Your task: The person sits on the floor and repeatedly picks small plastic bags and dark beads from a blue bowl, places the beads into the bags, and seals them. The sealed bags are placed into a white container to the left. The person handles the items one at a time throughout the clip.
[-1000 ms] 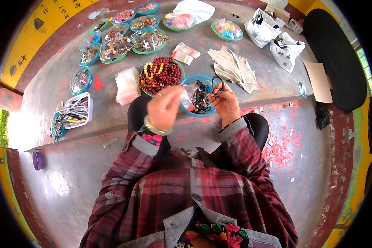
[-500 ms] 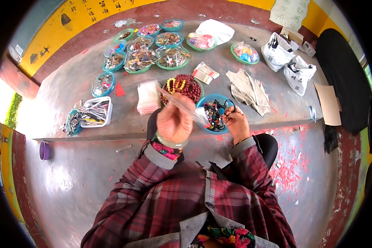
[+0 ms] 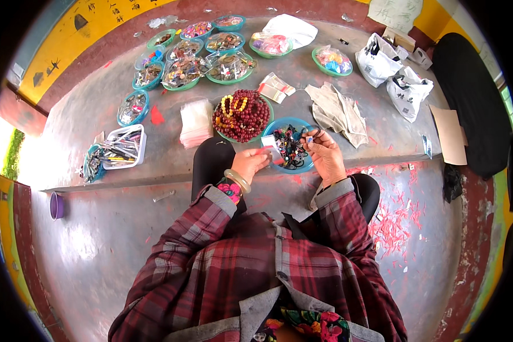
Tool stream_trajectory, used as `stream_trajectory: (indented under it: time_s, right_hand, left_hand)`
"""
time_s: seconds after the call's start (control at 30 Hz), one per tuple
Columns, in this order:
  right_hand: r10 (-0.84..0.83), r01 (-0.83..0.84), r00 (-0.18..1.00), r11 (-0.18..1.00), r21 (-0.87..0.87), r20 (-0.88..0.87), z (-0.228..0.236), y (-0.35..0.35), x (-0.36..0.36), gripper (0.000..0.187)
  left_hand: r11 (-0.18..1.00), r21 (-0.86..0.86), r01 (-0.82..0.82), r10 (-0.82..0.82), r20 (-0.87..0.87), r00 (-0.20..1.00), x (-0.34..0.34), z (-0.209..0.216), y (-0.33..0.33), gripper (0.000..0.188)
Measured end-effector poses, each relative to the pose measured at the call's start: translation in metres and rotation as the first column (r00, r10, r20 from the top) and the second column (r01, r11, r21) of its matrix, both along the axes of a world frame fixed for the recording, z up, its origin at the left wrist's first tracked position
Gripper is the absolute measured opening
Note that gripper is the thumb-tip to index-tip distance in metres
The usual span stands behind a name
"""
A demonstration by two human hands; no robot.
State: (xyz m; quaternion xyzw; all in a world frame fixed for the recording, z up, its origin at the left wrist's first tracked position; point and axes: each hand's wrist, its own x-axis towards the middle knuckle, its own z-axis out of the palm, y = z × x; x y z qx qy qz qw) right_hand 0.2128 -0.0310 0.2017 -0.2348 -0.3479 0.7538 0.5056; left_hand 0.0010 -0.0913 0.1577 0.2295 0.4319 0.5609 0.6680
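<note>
My left hand (image 3: 249, 166) is closed on a small clear plastic bag (image 3: 273, 149) with a reddish edge, which reaches over the near left rim of a blue basin (image 3: 268, 129). Dark cords with small coloured pieces (image 3: 291, 149) fill that basin. At the basin's right side, my right hand (image 3: 326, 158) pinches a dark cord with a small blue and white piece (image 3: 309, 139). Just behind my left hand, a green basin (image 3: 272, 108) holds dark red bead strings (image 3: 251, 122) and a yellow one. A stack of clear bags (image 3: 196, 122) lies to its left.
Several basins of small packed goods (image 3: 183, 71) stand at the back left. A white tray of pens (image 3: 125, 147) sits left on the ledge. A beige cloth (image 3: 337, 113) and white plastic bags (image 3: 409, 92) are right. Red scraps (image 3: 398, 229) litter the lower floor.
My left hand has come down from in front of the bead basin, bringing the plastic bag low beside the blue basin. The right hand has lifted slightly with the cord, and its small piece now shows.
</note>
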Motion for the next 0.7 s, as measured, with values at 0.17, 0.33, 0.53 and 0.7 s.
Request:
stream_trajectory:
  time_s: [0.17,0.33,0.53,0.7]
  right_hand:
    - [0.079,-0.074,0.977,0.997,-0.031,0.2,-0.008,0.001,-0.003,0.017]
    - [0.059,-0.068,0.937,0.998,0.015,0.344,-0.009,-0.002,-0.008,0.012]
    - [0.106,-0.084,0.807,0.994,-0.065,0.581,-0.015,0.002,-0.023,0.008]
    - [-0.454,-0.386,0.255,0.762,0.52,0.854,-0.032,0.009,-0.076,0.021]
  left_hand:
    - [0.987,-0.072,0.145,-0.161,-0.531,0.832,-0.005,-0.059,0.003,0.024]
    - [0.976,-0.142,0.166,-0.217,-0.538,0.815,0.003,-0.068,0.008,0.023]
    - [0.956,-0.135,0.261,-0.274,-0.733,0.623,0.01,-0.101,0.006,0.019]
    - [0.921,-0.094,0.378,-0.276,-0.841,0.466,0.015,-0.114,0.008,0.017]
